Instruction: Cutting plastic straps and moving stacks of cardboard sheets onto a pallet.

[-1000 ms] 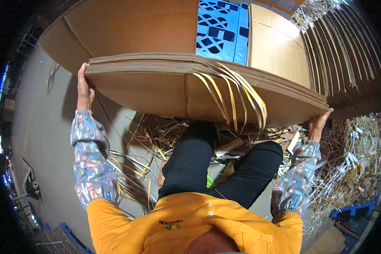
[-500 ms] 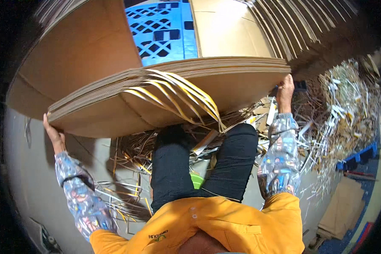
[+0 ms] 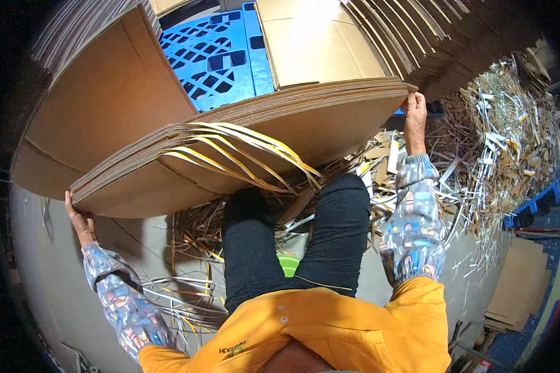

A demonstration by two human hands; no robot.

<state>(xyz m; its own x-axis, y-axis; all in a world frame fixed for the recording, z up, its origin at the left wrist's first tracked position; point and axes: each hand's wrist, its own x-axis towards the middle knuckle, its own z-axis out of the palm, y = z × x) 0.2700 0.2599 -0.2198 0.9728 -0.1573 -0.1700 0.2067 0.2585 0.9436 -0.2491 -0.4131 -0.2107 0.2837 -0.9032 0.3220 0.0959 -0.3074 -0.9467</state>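
Observation:
A bundle of flat brown cardboard sheets (image 3: 249,158) spans the space above my knees, its layered edges facing up. My left hand (image 3: 81,221) is closed on its left end, thumb near the corner. At the far right end, my right hand (image 3: 415,115) grips the sheets' corner, some fingers hidden behind the card. Several yellow-and-white strips (image 3: 230,149) curl from the middle of the bundle and hang toward my knees. Beyond it at the left stands a larger stack of cardboard (image 3: 106,93), close against the bundle.
A blue plastic pallet (image 3: 249,68) lies beyond the bundle, with upright cardboard stacks (image 3: 320,43) on it. Heaped paper and card scraps (image 3: 498,149) cover the right side. Loose strips lie around my legs on the grey floor (image 3: 130,248). Flat card pieces (image 3: 519,283) rest at lower right.
The bundle has tilted slightly, its left end lower and its right end higher in view. Both hands keep their hold. The surroundings have shifted a little with the view.

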